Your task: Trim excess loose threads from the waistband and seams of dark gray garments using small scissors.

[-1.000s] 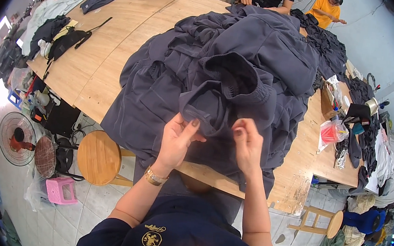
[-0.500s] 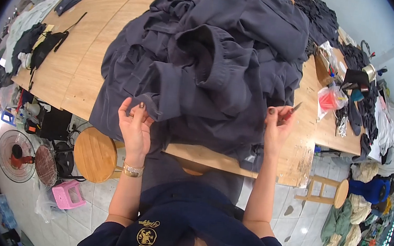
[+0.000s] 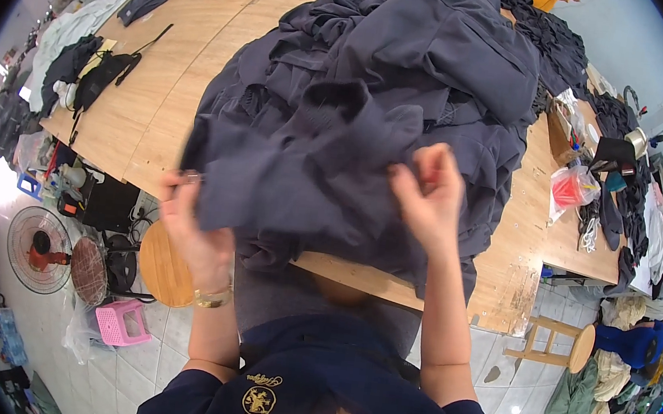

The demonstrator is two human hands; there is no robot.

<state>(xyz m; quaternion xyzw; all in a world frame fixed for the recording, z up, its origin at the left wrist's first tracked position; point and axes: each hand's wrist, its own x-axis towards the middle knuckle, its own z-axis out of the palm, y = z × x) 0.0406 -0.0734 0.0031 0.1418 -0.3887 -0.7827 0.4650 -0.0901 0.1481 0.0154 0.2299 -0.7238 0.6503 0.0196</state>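
Note:
A dark grey garment (image 3: 269,188) is stretched in front of me, its front part lifted and smeared by motion. My left hand (image 3: 196,229) is closed on its left edge, fingertips partly behind the cloth. Over the garment's right side, my right hand (image 3: 433,201) is closed with thumb and fingers bent together. Blur hides what that hand holds, and I cannot tell whether it touches the cloth. Behind the lifted part, a gathered opening (image 3: 334,102) shows in the fabric. A large heap of the same dark grey cloth (image 3: 446,41) lies beyond it on the wooden table (image 3: 172,109).
Black cloth pieces and a strapped black item (image 3: 102,82) lie on the table's left. A red-filled plastic bag (image 3: 574,188) and white cord (image 3: 588,234) are at the right. Wooden stools (image 3: 168,267), a pink stool (image 3: 124,323) and a fan (image 3: 40,249) stand on the floor.
My left hand has moved left and slightly down, drawing the garment's edge out. My right hand has moved left over the cloth; the small pointed red tool it held no longer shows.

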